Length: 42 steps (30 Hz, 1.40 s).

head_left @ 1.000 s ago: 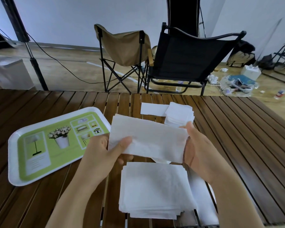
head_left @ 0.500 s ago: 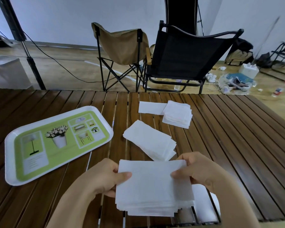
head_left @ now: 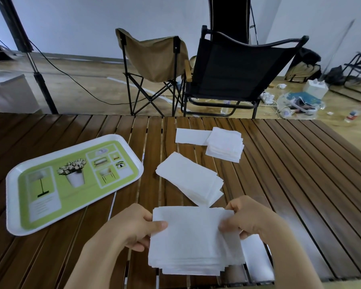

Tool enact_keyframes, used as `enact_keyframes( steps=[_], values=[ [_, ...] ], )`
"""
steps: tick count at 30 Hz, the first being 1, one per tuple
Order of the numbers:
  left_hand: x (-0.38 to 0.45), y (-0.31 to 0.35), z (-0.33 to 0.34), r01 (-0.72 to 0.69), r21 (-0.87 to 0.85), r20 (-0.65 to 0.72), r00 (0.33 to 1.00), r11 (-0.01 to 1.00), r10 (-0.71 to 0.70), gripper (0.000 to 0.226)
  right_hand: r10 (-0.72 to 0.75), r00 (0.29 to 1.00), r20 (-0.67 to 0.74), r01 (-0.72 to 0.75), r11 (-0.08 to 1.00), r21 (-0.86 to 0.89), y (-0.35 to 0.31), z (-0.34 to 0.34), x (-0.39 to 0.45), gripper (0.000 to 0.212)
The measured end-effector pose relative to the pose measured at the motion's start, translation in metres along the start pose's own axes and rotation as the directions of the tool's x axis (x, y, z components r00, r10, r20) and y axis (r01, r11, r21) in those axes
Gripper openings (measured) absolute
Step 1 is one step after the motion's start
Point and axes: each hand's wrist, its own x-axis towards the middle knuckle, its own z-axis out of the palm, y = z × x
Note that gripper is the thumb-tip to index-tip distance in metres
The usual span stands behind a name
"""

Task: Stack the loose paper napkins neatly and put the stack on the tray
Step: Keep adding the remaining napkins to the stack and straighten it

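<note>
Left hand [head_left: 131, 228]: grips the left edge of the napkin stack [head_left: 194, 240], thumb on top, fingers curled beneath.
Right hand [head_left: 252, 222]: pinches the stack's right edge near the top corner; fingertips seem blurred.
Napkin stack: on the near bench [head_left: 300, 184], between both hands.
Loose napkins: one pile [head_left: 189, 178] just beyond, another [head_left: 225, 147] farther back.
Tray [head_left: 13, 205]: left of the stack, apart.

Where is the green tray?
In the head view, the green tray lies on the wooden table's left side, empty, left of the left hand.
</note>
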Motion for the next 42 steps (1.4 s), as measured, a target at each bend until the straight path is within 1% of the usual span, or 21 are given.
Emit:
enact_keyframes(
  steps=[2,5,7,8,9,10,11,12,13,15,16,20,23,28,31,36,39,42],
  values=[
    [0.002,0.000,0.003,-0.011,0.022,-0.018,1.000,1.000,0.012,0.029,0.017,0.999,-0.030,-0.019,0.998,-0.056,-0.001,0.001,0.002,0.026],
    [0.005,-0.002,0.004,-0.041,0.056,-0.057,0.997,0.998,0.044,0.031,0.016,0.995,-0.100,-0.023,0.997,-0.070,0.001,-0.001,0.004,0.032],
    [0.007,-0.003,0.003,-0.055,0.068,-0.069,0.996,0.996,0.060,0.034,-0.030,0.983,-0.179,0.016,0.997,-0.080,-0.002,-0.002,0.005,0.026],
    [0.007,-0.004,0.003,-0.059,0.073,-0.070,0.995,0.996,0.064,0.034,-0.087,0.969,-0.232,0.066,0.993,-0.098,-0.005,-0.002,0.005,0.021],
    [0.008,-0.004,0.003,-0.061,0.080,-0.071,0.995,0.995,0.066,0.034,-0.177,0.941,-0.289,0.135,0.978,-0.158,-0.008,0.000,0.008,0.019],
    [0.008,-0.004,0.003,-0.060,0.087,-0.074,0.995,0.994,0.067,0.035,-0.280,0.902,-0.329,0.204,0.947,-0.247,-0.011,0.002,0.012,0.022],
    [0.008,-0.005,0.003,-0.060,0.090,-0.080,0.995,0.994,0.067,0.036,-0.365,0.870,-0.332,0.256,0.909,-0.330,-0.014,0.004,0.017,0.027],
    [0.008,-0.005,0.003,-0.060,0.090,-0.089,0.994,0.994,0.068,0.038,-0.425,0.852,-0.305,0.293,0.871,-0.394,-0.017,0.008,0.021,0.031],
    [0.009,-0.007,0.002,-0.062,0.086,-0.100,0.992,0.994,0.071,0.041,-0.451,0.855,-0.257,0.314,0.843,-0.436,-0.019,0.012,0.025,0.033],
    [0.010,-0.009,0.002,-0.066,0.063,-0.139,0.987,0.996,0.075,0.048,-0.430,0.887,-0.166,0.312,0.825,-0.471,-0.020,0.022,0.033,0.035],
    [0.010,-0.010,0.001,-0.069,0.062,-0.169,0.982,0.996,0.079,0.048,-0.409,0.901,-0.145,0.302,0.831,-0.467,-0.020,0.026,0.036,0.036],
    [0.010,-0.010,-0.003,-0.082,0.118,-0.290,0.950,0.990,0.113,0.048,-0.364,0.919,-0.152,0.273,0.865,-0.421,-0.016,0.029,0.042,0.042],
    [0.010,-0.010,-0.004,-0.104,0.129,-0.345,0.928,0.986,0.143,0.047,-0.352,0.920,-0.172,0.269,0.887,-0.376,-0.013,0.027,0.044,0.042],
    [0.010,-0.011,-0.004,-0.120,0.153,-0.380,0.909,0.981,0.171,0.047,-0.385,0.890,-0.242,0.297,0.896,-0.331,-0.012,0.027,0.049,0.035],
    [0.010,-0.012,-0.004,-0.124,0.170,-0.399,0.899,0.978,0.183,0.043,-0.386,0.877,-0.288,0.303,0.907,-0.292,-0.011,0.025,0.051,0.031],
    [0.010,-0.009,-0.005,-0.122,0.194,-0.404,0.894,0.973,0.192,0.035,-0.403,0.832,-0.381,0.340,0.914,-0.223,-0.013,0.028,0.058,0.015],
    [0.009,-0.009,-0.004,-0.110,0.225,-0.393,0.899,0.968,0.193,0.033,-0.396,0.837,-0.377,0.338,0.917,-0.214,-0.015,0.034,0.063,0.023],
    [0.007,-0.009,-0.003,-0.107,0.236,-0.381,0.904,0.966,0.194,0.033,-0.376,0.843,-0.385,0.309,0.924,-0.225,-0.014,0.036,0.068,0.018]
  ],
)
